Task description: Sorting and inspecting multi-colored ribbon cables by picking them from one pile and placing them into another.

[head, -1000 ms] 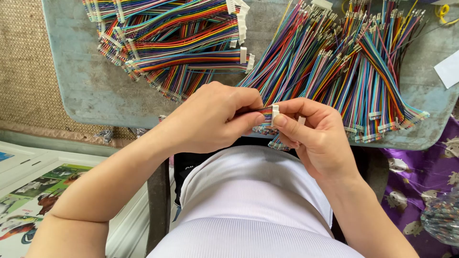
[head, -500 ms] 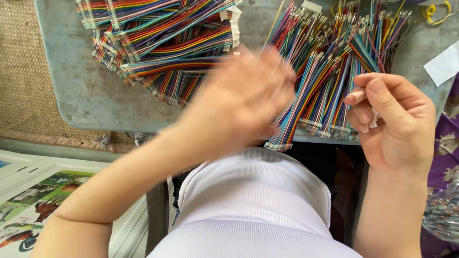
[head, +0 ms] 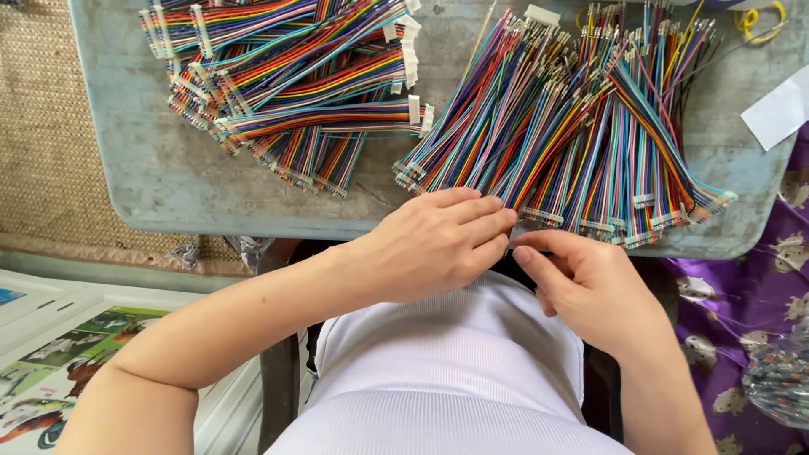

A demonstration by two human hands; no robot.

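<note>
Looking down from the head cam here; my left hand [head: 434, 244] and right hand [head: 590, 282] are together at the near edge of the desk [head: 160, 168], fingertips meeting right at the closest ends of the loose wires [head: 573, 143]; the left fingers [head: 484, 221] lie flat on those wire ends, and the right thumb and forefinger look pinched together just under the desk edge; can't tell if there's actually a wire between them, the left hand covers that spot, so I honestly can't say either hand is clamped on anything.

The loose wires fan out just beyond both hands, mostly above the right one; lots of colours, bare metal tips at the far end, little white plugs at the near end by my fingers.

Beyond and left of the left hand sits a second pile, ribbon cables [head: 295, 76], flat rainbow bundles with white connectors [head: 413, 63]; well apart from my hands, not touching them.

Far right beyond the right hand there's a white paper [head: 779, 109] on the desk corner; purple cloth [head: 750, 278] right of the right wrist; a woven mat [head: 42, 152] left of the desk; printed sheets [head: 50, 371] down by the left elbow.
</note>
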